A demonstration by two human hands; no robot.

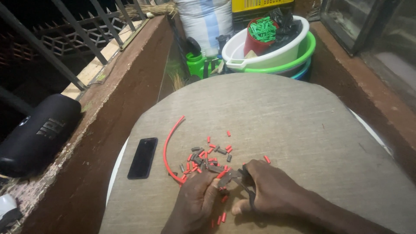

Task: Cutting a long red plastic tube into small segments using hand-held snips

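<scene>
My right hand (271,190) grips a small pair of cutters (236,178) with dark handles, low on a round grey board (281,117). Beside it, my left hand (195,201) pinches the end of a long red tube (167,147) that curves away up and to the left. The cutter's jaws sit at the tube end between my two hands. Several short red and dark grey cut pieces (208,158) lie scattered on the board just above my hands, with a few more red bits (221,216) beneath them.
A black phone (143,157) lies flat at the board's left. A black cylindrical speaker (37,134) rests on the brown ledge at far left. Stacked white and green basins (277,52) holding a red cup of green pieces (261,32) stand behind the board. A green bottle (196,63) stands nearby.
</scene>
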